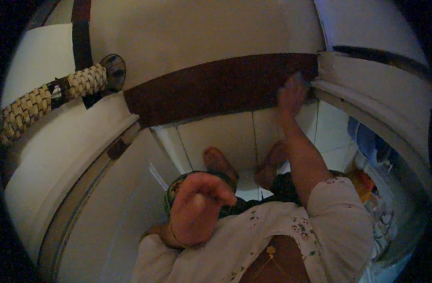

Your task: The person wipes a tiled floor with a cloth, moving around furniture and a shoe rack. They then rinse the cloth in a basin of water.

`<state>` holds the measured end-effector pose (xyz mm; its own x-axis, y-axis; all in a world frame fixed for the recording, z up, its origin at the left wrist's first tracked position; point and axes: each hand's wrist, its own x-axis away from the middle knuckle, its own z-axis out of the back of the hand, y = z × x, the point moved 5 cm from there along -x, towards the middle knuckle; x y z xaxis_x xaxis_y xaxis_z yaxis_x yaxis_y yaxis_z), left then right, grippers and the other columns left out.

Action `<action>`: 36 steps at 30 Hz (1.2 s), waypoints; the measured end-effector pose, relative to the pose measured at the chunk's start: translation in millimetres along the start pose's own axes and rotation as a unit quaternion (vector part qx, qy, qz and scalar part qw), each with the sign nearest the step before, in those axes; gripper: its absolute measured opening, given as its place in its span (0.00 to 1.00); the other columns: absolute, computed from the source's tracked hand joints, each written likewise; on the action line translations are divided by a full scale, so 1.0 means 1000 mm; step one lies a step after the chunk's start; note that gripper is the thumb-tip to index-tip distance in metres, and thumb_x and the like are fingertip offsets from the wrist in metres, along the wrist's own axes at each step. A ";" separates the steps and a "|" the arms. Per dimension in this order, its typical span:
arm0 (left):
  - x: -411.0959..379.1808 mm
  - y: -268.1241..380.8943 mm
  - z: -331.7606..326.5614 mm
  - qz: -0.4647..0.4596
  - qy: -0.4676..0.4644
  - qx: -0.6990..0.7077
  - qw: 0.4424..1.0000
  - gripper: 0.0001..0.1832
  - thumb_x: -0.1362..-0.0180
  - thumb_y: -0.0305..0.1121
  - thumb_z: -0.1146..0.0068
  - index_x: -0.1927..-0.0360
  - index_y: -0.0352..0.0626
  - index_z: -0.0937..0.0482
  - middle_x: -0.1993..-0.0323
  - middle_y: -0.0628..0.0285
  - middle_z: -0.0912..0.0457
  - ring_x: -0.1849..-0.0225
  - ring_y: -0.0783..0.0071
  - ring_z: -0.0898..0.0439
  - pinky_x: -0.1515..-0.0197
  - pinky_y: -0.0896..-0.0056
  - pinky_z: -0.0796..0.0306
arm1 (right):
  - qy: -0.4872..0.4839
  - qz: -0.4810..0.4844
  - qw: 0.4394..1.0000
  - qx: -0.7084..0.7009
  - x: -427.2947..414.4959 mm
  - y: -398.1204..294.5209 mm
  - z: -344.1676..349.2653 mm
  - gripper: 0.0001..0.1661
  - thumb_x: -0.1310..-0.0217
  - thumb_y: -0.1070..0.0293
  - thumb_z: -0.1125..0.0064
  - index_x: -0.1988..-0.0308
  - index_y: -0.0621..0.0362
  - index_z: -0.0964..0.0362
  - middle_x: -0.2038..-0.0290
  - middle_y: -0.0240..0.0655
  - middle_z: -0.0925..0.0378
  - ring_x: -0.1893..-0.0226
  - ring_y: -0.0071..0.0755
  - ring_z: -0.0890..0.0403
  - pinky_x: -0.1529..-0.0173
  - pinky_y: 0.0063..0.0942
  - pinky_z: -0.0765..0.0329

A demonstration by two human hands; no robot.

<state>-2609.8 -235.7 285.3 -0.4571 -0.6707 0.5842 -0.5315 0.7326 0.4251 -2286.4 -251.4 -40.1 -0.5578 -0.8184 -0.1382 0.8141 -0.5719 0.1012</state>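
Note:
My right hand reaches forward over the dark reddish-brown band along the bottom of a pale upright surface. Its fingers are blurred, with a small pale patch at their tips; whether they hold a thing or touch the band is unclear. Close to my body, in front of the left side of my torso, is my raised left hand with fingers curled inward. A small pale spot shows in it, but I cannot tell whether it is an object or part of the hand. Both bare feet stand on light floor tiles below the band.
A woven strip-like object with a dark round end juts in from the left, above a pale ledge. Another pale ledge runs along the right. Beyond it are blue items and a see-through bag-like thing. The light is dim.

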 end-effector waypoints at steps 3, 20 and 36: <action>-0.001 0.000 -0.002 0.010 -0.008 0.002 1.000 0.22 0.40 0.42 0.49 0.49 0.36 0.33 0.59 0.53 0.25 0.57 0.62 0.25 0.52 0.61 0.32 | -0.085 -0.192 0.977 -0.040 0.036 0.048 0.007 0.32 0.47 0.64 0.43 0.41 0.46 0.38 0.47 0.45 0.32 0.45 0.52 0.34 0.45 0.45 0.31; 0.009 0.015 0.029 -0.009 -0.009 0.055 0.998 0.24 0.40 0.42 0.49 0.46 0.36 0.34 0.58 0.52 0.24 0.54 0.63 0.25 0.49 0.59 0.32 | 0.091 0.154 0.980 -0.082 -0.059 -0.067 0.011 0.31 0.52 0.61 0.43 0.45 0.53 0.34 0.45 0.47 0.32 0.47 0.59 0.32 0.40 0.48 0.36; 0.025 0.053 0.057 -0.028 0.035 0.077 0.996 0.21 0.38 0.36 0.52 0.44 0.37 0.36 0.56 0.52 0.25 0.52 0.63 0.26 0.45 0.59 0.34 | -0.039 0.399 0.859 -0.319 0.008 -0.317 0.070 0.34 0.56 0.72 0.42 0.44 0.49 0.36 0.44 0.42 0.33 0.43 0.50 0.34 0.40 0.45 0.36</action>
<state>-2690.4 -220.3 283.2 -0.3752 -0.6968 0.6113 -0.6607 0.6636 0.3508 -2560.8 -80.5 -4.4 0.2294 -0.9512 -0.2066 0.8511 0.2990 -0.4315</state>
